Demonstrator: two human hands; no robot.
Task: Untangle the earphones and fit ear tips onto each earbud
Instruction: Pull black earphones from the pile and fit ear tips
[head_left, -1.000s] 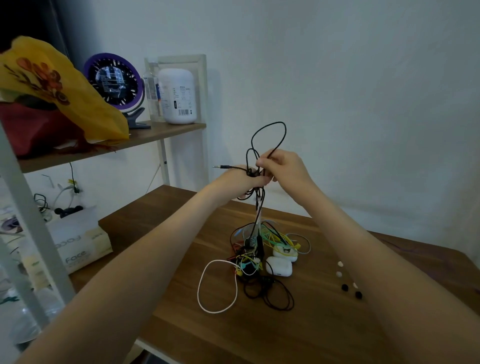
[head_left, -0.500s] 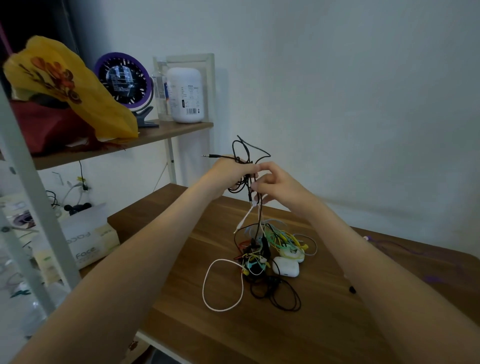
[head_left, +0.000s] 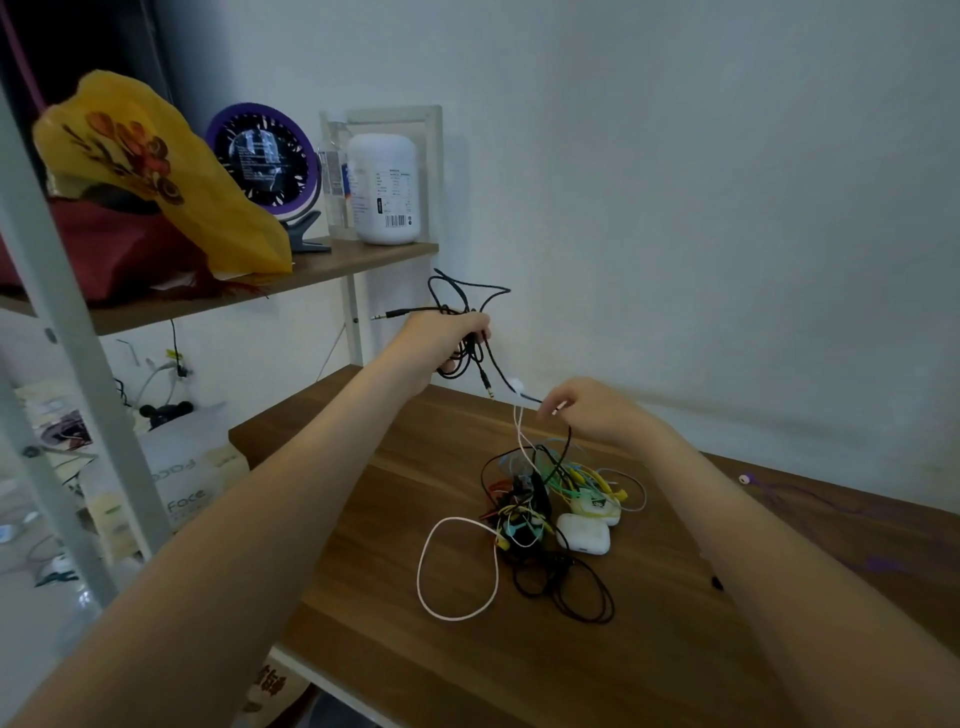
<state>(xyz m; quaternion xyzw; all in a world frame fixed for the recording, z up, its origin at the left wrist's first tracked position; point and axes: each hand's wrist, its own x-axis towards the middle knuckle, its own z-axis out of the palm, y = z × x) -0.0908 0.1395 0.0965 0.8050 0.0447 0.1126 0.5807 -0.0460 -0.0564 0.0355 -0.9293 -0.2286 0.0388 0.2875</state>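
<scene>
**Untangling stage, head view.** Your left hand (head_left: 448, 332) was closed round a bunch of black earphone cord (head_left: 470, 299), raised at 11 o'clock from the tangled pile (head_left: 535, 499). One jack plug (head_left: 387, 315) stuck out toward 9 o'clock, and a second plug (head_left: 487, 385) hung at 6 o'clock below the fist. Your right hand (head_left: 587, 410), at 4 o'clock from the left, pinched a black strand between thumb and forefinger. A white earbud (head_left: 516, 385) sat just beside those fingertips at 9 o'clock. The black strand and the earbud's white cord (head_left: 521, 441) both ran down into the pile on the table (head_left: 395, 649).

**Risks, as judged.** Those strands were joined to the pile, so drawing your hands further apart would likely have tightened the knots rather than opened them. It could also have dragged the pile along, together with the white charging case (head_left: 582, 532) touching it at 5 o'clock. The loops above your left fist could have cinched together had you tugged before feeding a plug through. A hard pull at the earbud would have strained its cord joint. Whether that earbud carried a tip could not be told. A small dark piece (head_left: 717, 582), possibly a tip, lay beside your right forearm at 3 o'clock from the pile, where a sweep of the arm could have knocked it away.
</scene>
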